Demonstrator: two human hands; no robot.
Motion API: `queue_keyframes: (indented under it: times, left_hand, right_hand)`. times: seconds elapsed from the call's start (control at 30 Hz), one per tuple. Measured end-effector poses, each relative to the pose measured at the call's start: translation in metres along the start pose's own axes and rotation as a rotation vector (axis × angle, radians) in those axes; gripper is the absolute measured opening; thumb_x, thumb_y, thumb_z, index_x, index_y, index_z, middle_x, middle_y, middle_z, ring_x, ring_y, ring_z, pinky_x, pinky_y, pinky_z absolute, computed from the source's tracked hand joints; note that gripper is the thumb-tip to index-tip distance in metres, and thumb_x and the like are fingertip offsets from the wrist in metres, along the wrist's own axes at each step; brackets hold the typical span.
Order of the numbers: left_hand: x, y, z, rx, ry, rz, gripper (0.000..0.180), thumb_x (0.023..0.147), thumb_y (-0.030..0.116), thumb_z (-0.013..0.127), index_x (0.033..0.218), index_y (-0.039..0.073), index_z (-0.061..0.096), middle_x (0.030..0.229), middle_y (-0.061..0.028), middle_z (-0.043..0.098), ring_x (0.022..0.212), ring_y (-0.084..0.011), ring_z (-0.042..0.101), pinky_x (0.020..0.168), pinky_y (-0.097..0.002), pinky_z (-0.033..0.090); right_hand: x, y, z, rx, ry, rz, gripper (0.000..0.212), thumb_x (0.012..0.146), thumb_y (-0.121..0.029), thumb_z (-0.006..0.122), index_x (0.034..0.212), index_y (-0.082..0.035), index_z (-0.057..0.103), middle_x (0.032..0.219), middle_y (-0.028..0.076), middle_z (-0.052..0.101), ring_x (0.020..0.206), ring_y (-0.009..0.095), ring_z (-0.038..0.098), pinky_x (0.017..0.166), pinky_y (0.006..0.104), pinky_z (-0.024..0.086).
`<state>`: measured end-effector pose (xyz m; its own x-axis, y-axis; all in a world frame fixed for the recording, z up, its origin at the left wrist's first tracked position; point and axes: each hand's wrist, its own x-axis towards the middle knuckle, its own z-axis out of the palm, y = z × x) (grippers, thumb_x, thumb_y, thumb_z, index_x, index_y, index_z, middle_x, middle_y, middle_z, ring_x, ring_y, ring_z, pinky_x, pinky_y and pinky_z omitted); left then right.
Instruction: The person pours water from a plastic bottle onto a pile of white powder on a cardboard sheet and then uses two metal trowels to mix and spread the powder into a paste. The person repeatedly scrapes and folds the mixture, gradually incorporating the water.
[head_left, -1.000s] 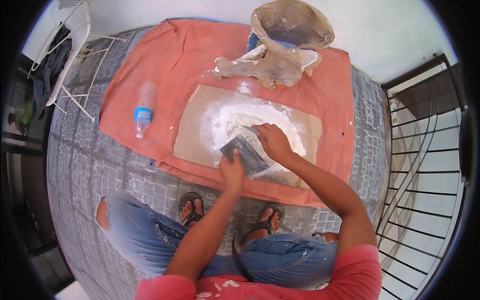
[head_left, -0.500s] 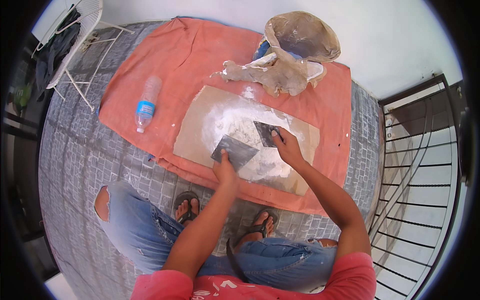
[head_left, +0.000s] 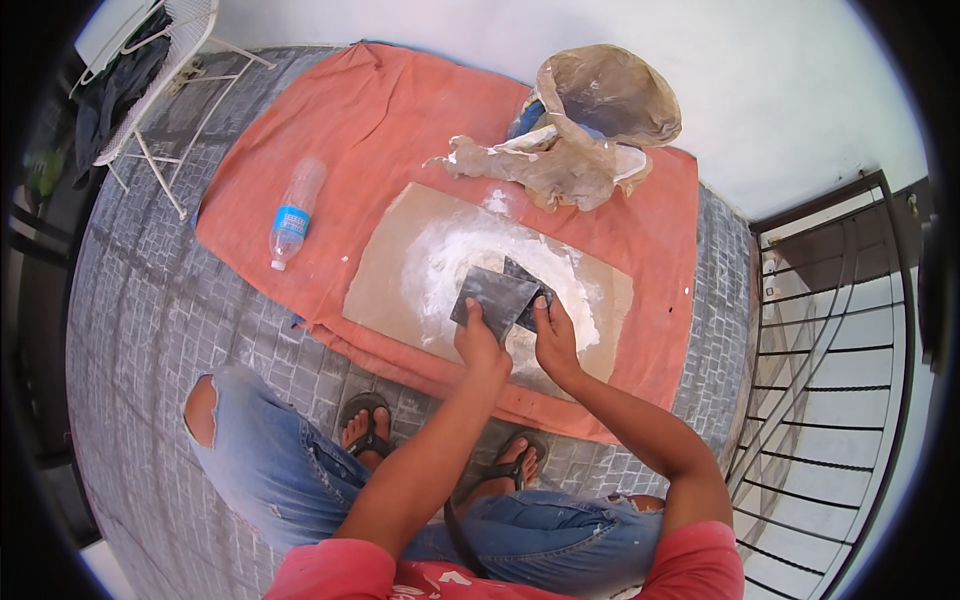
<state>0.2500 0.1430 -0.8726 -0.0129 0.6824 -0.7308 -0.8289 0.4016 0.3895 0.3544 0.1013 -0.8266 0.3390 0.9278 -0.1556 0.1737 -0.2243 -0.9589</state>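
My left hand (head_left: 480,342) grips a dark, flat, square scraper (head_left: 497,298), thumb on its upper face. Close beside it, my right hand (head_left: 555,340) holds a second dark scraper (head_left: 516,267), and the left scraper partly covers this one. Both are over the middle of a patch of white powder (head_left: 440,260), which is spread on a brown cardboard sheet (head_left: 388,240). Whether the blades touch each other or the powder, I cannot tell. The powder right under them is hidden.
An orange cloth (head_left: 300,130) lies beneath the cardboard on grey paving (head_left: 140,330). Behind the powder is an opened brown paper bag (head_left: 610,90). A clear bottle (head_left: 292,220) lies at the left, near a white chair (head_left: 165,140). A black metal gate (head_left: 820,390) is at the right.
Both scrapers have come together over the powder: the right one moved left and nearer, the left one slightly right. They were apart before and overlap now.
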Motion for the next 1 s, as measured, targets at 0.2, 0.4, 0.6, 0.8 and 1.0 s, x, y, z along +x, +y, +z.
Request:
queue_keyframes:
  times: [0.2, 0.4, 0.6, 0.8, 1.0]
  left_hand:
    - [0.002, -0.004, 0.004, -0.014, 0.043, -0.09, 0.037, 0.114, 0.028, 0.062, 0.138, 0.001, 0.063, 0.13, -0.0095, 0.07, 0.11, -0.0226, 0.073, 0.088, -0.039, 0.063]
    - [0.007, -0.01, 0.024, -0.042, 0.036, -0.137, 0.035, 0.114, 0.03, 0.061, 0.139, 0.006, 0.062, 0.129, -0.0063, 0.071, 0.11, -0.0205, 0.072, 0.086, -0.0374, 0.061]
    - [0.03, 0.03, 0.031, 0.081, 0.022, -0.029, 0.034, 0.113, 0.029, 0.063, 0.137, 0.004, 0.063, 0.128, -0.0088, 0.071, 0.108, -0.0216, 0.072, 0.09, -0.0414, 0.06]
    - [0.01, 0.052, -0.01, 0.248, -0.146, -0.252, 0.025, 0.11, 0.029, 0.069, 0.128, 0.012, 0.067, 0.117, -0.0009, 0.074, 0.1, -0.0135, 0.072, 0.084, -0.0305, 0.057]
    - [-0.029, 0.007, -0.008, 0.286, -0.345, -0.37, 0.035, 0.109, 0.031, 0.07, 0.134, 0.006, 0.066, 0.117, -0.0021, 0.074, 0.102, -0.0151, 0.074, 0.09, -0.0322, 0.06]
  right_hand:
    - [0.022, -0.013, -0.016, 0.086, 0.213, -0.162, 0.042, 0.121, -0.031, 0.041, 0.143, 0.002, 0.055, 0.122, 0.008, 0.062, 0.112, 0.018, 0.056, 0.102, 0.0346, 0.045]
    - [0.016, 0.011, 0.005, 0.014, 0.101, -0.199, 0.044, 0.12, -0.029, 0.042, 0.147, 0.003, 0.054, 0.125, 0.014, 0.068, 0.118, 0.023, 0.062, 0.103, 0.0361, 0.049]
    - [0.035, 0.04, -0.042, -0.272, 0.019, -0.093, 0.037, 0.114, -0.02, 0.05, 0.145, -0.001, 0.059, 0.123, 0.018, 0.071, 0.109, 0.029, 0.069, 0.1, 0.0418, 0.052]
    - [0.088, 0.036, -0.062, 0.31, 0.192, 0.284, 0.034, 0.103, -0.01, 0.057, 0.134, -0.006, 0.071, 0.093, -0.001, 0.065, 0.081, 0.01, 0.057, 0.077, 0.0282, 0.048]
    - [0.095, 0.045, -0.042, 0.553, -0.015, 0.669, 0.037, 0.11, -0.036, 0.052, 0.127, -0.007, 0.069, 0.077, 0.002, 0.062, 0.066, 0.017, 0.06, 0.063, 0.0356, 0.052]
